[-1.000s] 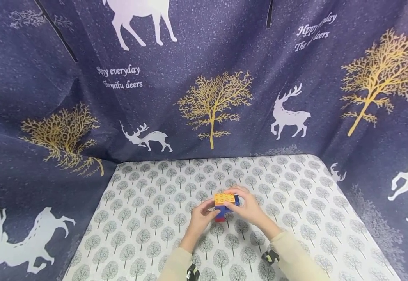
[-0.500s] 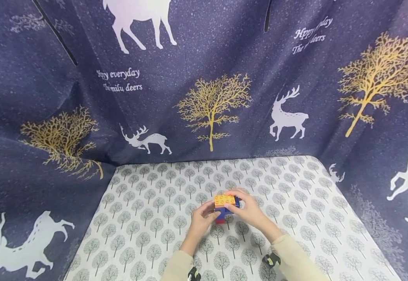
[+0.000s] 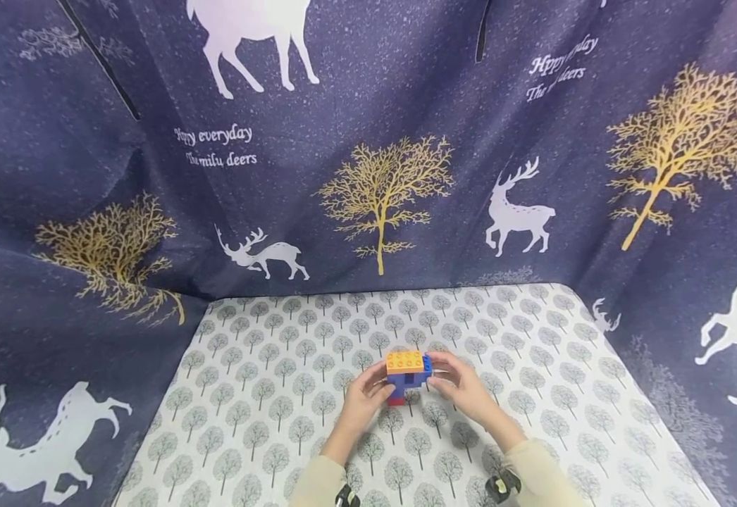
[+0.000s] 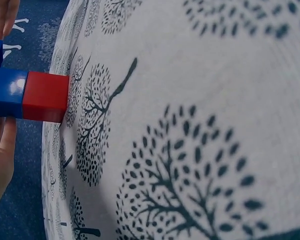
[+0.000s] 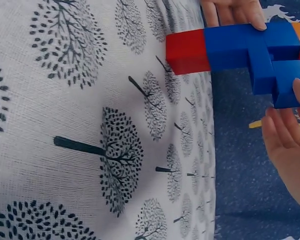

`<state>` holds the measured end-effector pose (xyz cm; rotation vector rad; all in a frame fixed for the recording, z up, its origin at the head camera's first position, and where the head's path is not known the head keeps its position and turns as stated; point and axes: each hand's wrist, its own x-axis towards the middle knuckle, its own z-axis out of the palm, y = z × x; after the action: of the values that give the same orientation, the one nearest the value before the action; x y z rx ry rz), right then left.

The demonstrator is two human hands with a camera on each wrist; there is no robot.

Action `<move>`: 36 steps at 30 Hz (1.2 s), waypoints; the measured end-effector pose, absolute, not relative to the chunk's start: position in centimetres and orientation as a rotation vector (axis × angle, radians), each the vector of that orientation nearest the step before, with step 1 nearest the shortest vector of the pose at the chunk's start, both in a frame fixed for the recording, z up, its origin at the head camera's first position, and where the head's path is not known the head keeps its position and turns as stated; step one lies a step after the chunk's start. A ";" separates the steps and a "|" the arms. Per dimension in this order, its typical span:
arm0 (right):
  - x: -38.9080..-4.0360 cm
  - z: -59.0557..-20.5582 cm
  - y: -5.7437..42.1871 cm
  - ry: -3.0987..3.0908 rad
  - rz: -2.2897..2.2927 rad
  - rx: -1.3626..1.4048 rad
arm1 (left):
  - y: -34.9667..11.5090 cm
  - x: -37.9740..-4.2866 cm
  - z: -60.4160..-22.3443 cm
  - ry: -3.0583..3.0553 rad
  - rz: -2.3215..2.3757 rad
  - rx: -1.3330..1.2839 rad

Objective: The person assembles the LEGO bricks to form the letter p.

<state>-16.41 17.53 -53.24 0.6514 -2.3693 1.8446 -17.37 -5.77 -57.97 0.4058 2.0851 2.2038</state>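
Note:
A small structure of toy building bricks stands upright between both hands. An orange studded brick [image 3: 404, 361] lies across its top, with blue bricks [image 5: 232, 47] under it and a red brick [image 5: 187, 51] at the foot. The red brick meets the cloth or is very close to it. My left hand [image 3: 361, 403] grips the structure's left side, thumb in front and fingers behind. At the right end, my right hand [image 3: 468, 391] pinches a blue brick [image 3: 428, 365] whose studs show beside the orange one. In the right wrist view its thumb lies on that brick.
A table with a white tree-print cloth [image 3: 267, 422] lies under the hands. Behind and at both sides hangs a dark blue curtain [image 3: 343, 91] with deer and trees. Dark wrist bands [image 3: 503, 486] show near the sleeves.
My right hand has slid from the orange brick's top to the right, onto the blue brick at the end, uncovering the orange studs. The left hand keeps its grip.

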 end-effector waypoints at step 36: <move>-21.4 -54.2 14.5 -2.488 2.063 0.012 | -6.7 -21.0 -56.4 2.279 2.006 -0.067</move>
<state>-21.44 14.47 -54.23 0.0123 -2.4882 2.0631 -20.99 -6.65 -56.42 -0.0671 2.2787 2.0060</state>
